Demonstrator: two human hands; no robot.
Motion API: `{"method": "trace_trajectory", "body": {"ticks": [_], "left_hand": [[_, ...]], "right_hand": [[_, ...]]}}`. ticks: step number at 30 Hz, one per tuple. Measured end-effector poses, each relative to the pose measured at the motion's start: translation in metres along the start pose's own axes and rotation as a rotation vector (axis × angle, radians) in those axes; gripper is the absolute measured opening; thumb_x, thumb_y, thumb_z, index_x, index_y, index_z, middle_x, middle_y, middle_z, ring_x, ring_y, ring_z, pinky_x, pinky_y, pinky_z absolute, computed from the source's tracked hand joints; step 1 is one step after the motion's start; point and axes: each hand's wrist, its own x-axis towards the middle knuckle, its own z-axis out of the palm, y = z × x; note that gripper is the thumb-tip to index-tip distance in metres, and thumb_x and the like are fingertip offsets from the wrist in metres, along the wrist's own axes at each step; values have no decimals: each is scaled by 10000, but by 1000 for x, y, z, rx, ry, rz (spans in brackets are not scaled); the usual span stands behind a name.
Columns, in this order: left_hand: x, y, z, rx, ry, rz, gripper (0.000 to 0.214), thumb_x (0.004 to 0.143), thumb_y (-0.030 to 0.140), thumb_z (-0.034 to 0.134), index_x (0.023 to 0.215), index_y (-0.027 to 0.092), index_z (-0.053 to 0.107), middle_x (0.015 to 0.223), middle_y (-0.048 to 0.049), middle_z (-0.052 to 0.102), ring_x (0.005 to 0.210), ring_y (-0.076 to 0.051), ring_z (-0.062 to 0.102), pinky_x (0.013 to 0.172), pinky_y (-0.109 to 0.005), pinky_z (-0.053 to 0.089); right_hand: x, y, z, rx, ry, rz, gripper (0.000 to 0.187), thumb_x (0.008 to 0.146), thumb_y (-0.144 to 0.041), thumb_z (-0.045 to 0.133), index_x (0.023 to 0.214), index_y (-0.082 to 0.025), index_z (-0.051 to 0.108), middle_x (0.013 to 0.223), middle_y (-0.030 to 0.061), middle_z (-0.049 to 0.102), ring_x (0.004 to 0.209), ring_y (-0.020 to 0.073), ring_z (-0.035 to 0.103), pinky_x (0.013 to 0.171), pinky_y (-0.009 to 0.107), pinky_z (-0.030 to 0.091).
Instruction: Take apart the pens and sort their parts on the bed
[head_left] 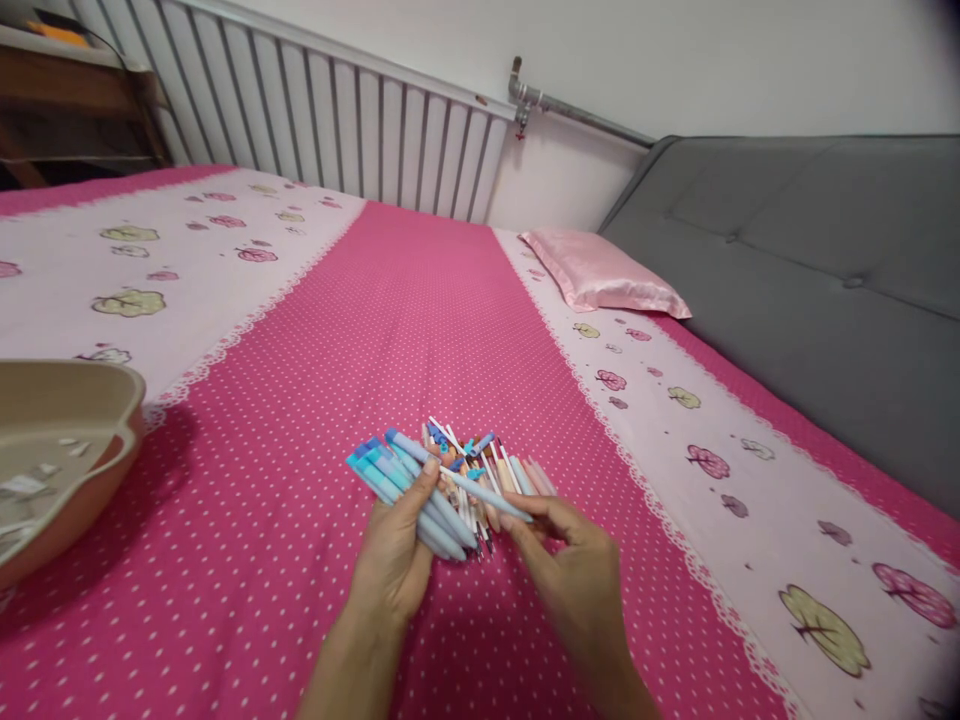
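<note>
A heap of pens in blue, white and pink lies on the pink dotted bedsheet. My left hand is closed around a bundle of light blue pens, its thumb pressing on them. Just right of it, my right hand pinches one light blue pen at its near end. That pen lies slantwise across the bundle and over the heap. Both hands hover just above the near side of the heap.
A beige tub with scraps inside stands at the left edge. A pink pillow lies by the grey padded headboard on the right. A white radiator runs along the far wall, with a wooden shelf at the far left.
</note>
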Motion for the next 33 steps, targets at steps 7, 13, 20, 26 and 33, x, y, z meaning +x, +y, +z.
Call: {"method": "trace_trajectory", "body": {"ticks": [7,13,20,26,33], "left_hand": [[9,3,-4,-58,85,28,151,805,10,548,865,92,659,724,-42,683,573,-93,632,560,-204,561],[8,-1,-5,110,114,43,98,756,38,626,833,71,678,657,-45,681,507,-89,602,488,-191,530],[11,-8,-11,319,51,68,202,590,187,801,715,67,697,626,-59,689,521,-90,597,527,-171,498],[12,-13,-17,450,-39,84,396,494,318,844,786,89,706,602,-47,684,511,-91,586,500,-167,459],[9,-10,-9,364,-34,37,286,621,237,788,830,77,675,582,-20,644,482,-68,548,475,-150,456]], "right_hand": [[5,-4,-22,-163,75,-15,274,742,-368,644,945,-206,731,764,43,716,634,179,620,555,279,507],[12,0,-33,-384,192,-81,290,750,-385,621,930,-191,739,674,40,689,548,172,597,534,291,488],[4,-8,-38,-361,286,-137,301,747,-416,644,932,-200,740,622,24,661,513,149,569,463,244,450],[-1,-18,-50,-270,370,-9,369,703,-482,677,946,-209,730,701,33,695,565,155,604,476,235,467],[16,6,-40,-374,356,-15,344,746,-418,612,995,-207,717,818,65,736,725,228,680,672,339,531]]}}
